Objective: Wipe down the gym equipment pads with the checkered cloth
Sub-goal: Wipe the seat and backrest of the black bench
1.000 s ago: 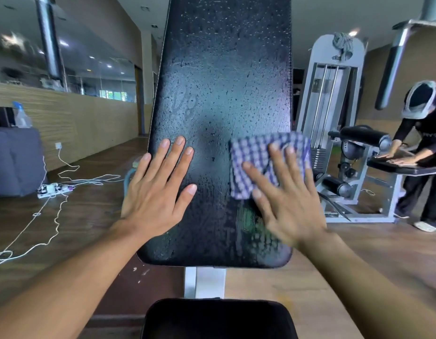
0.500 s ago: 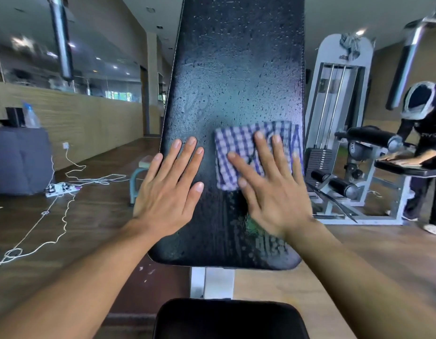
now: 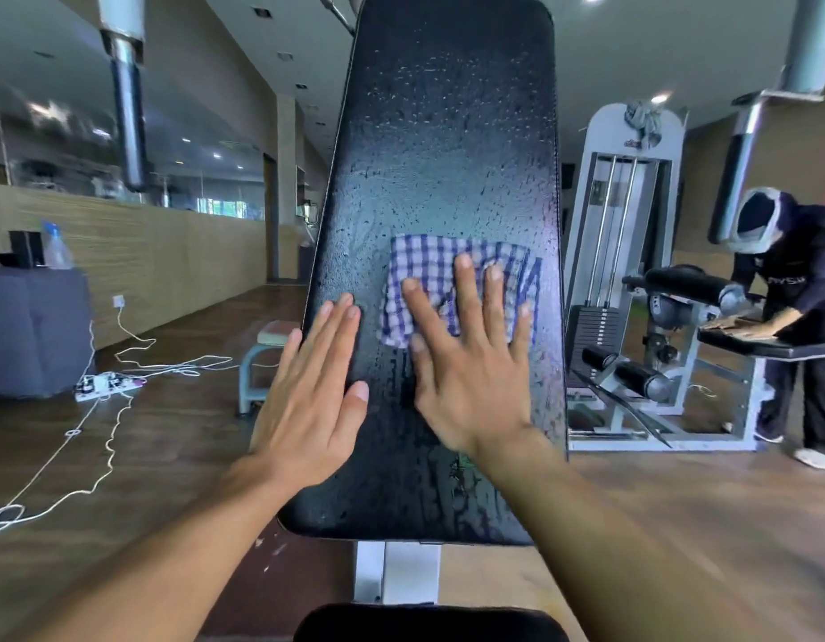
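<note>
Checkered cloth (image 3: pixel 461 289) on wet pad (image 3: pixel 447 145)

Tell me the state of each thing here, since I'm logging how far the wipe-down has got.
back pad: tilted upright, beaded with droplets above the cloth, streaked below it.
checkered cloth: folded, flat on the pad.
right hand: fingers spread, pressing the cloth.
left hand: flat, fingers straight, on the pad's left edge.
seat pad: not touched.
power strip: on the floor, cords plugged in.
</note>
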A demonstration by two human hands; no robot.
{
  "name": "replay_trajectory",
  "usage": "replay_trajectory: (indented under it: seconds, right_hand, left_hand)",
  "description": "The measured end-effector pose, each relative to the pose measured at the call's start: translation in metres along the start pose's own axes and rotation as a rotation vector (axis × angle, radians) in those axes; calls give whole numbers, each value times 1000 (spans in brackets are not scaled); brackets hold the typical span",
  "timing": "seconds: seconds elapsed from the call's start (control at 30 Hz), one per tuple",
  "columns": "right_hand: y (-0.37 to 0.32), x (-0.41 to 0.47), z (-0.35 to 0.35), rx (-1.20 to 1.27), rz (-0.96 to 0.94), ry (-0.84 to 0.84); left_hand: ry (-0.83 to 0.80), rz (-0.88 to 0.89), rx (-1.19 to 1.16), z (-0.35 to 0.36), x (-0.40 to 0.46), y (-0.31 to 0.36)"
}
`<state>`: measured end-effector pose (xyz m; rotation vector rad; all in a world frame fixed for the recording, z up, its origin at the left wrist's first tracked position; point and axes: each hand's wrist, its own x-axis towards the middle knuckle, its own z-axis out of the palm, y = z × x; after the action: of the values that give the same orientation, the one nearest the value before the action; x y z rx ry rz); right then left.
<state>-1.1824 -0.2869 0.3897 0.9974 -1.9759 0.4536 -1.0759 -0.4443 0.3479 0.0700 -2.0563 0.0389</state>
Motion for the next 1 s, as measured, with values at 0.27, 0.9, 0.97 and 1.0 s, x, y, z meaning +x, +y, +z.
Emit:
replay_trajectory:
  seconds: [0.27, 0.9, 0.97, 1.0]
  right_hand:
    - [-30, -28, 14, 55, -341, -123]
    - [54, 3, 7, -152, -145, 103]
    - [56, 2, 7, -159, -137, 105]
    - [56, 2, 8, -163, -138, 107]
  left_hand:
    - [83, 11, -109, -11, -24, 19]
    - [-211, 198, 491, -19, 28, -14]
    - [-156, 62, 424, -35, 78, -17]
    - [-132, -5, 403, -43, 99, -18]
